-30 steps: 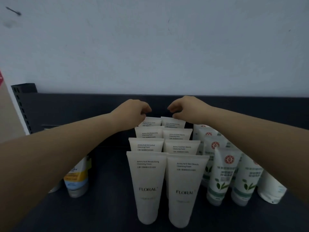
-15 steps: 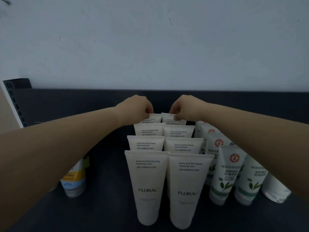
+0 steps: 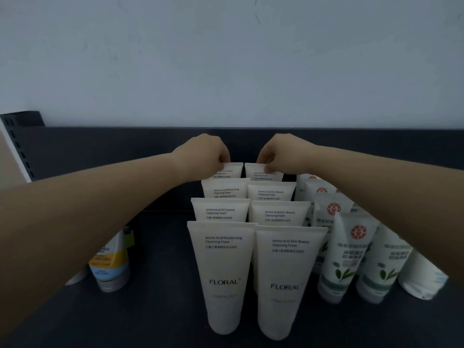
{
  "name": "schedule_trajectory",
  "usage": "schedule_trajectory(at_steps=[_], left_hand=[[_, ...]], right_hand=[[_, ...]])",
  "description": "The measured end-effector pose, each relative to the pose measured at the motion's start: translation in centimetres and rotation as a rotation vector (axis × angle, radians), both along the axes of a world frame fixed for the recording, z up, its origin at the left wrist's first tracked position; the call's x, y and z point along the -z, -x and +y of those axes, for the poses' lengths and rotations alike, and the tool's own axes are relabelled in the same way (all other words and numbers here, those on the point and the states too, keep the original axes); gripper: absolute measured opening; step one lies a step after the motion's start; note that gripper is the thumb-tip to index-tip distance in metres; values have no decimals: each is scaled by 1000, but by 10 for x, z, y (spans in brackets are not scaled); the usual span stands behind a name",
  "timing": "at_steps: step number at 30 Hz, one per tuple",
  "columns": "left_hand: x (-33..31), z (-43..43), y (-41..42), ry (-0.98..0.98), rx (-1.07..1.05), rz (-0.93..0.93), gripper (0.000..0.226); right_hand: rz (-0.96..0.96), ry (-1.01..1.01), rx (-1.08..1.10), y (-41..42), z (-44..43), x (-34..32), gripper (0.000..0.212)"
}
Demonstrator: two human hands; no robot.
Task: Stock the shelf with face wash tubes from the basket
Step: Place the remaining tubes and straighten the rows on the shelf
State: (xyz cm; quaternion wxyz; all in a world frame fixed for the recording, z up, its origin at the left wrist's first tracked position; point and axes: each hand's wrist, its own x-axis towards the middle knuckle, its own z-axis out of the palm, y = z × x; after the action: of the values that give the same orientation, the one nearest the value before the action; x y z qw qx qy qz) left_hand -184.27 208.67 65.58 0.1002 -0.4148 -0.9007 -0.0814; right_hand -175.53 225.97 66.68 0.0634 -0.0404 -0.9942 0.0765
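Two rows of cream FLORAL face wash tubes stand cap-down on the dark shelf (image 3: 155, 310), running from the front pair (image 3: 223, 280) back toward the wall. My left hand (image 3: 203, 153) pinches the top edge of the rearmost left tube (image 3: 232, 170). My right hand (image 3: 281, 153) pinches the top edge of the rearmost right tube (image 3: 261, 173). Both arms reach in over the shelf from the sides. The basket is out of view.
White tubes with green leaves and a red seal (image 3: 349, 257) stand in rows right of the FLORAL tubes. A yellow and blue tube (image 3: 110, 262) stands at the left, partly behind my left forearm. A dark back rail and a pale wall close off the shelf's rear.
Both hands dropped slightly onto the rearmost tubes and now pinch their top edges. The view shifted a little closer.
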Motion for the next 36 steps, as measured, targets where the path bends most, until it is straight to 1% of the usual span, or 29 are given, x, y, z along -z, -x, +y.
schedule_trajectory(at_steps=[10, 18, 22, 25, 27, 29, 31, 33, 36], left_hand=[[-2, 1, -10, 14, -9, 1, 31], [-2, 3, -12, 48, -23, -1, 31], [-5, 3, -13, 80, -28, -19, 29], [-12, -2, -16, -6, -7, 20, 30], [-19, -9, -22, -105, 17, 33, 25], [-26, -16, -28, -131, 39, -1, 20], [-29, -23, -34, -82, 47, -73, 17], [-29, -27, -39, -22, 56, -147, 19], [-24, -29, -44, 74, 55, -195, 28]], right_hand=[[2, -12, -17, -2, 4, 1, 28], [-16, 6, -19, -2, 4, 3, 28], [6, 58, -32, -6, 2, -2, 35], [113, 111, -40, -16, 1, -13, 28], [154, 121, -54, -26, -1, -22, 20], [123, 138, -75, -36, -5, -27, 16], [45, 141, -91, -43, -8, -28, 16], [-37, 118, -99, -49, -12, -24, 19], [-88, 65, -97, -52, -18, -16, 23]])
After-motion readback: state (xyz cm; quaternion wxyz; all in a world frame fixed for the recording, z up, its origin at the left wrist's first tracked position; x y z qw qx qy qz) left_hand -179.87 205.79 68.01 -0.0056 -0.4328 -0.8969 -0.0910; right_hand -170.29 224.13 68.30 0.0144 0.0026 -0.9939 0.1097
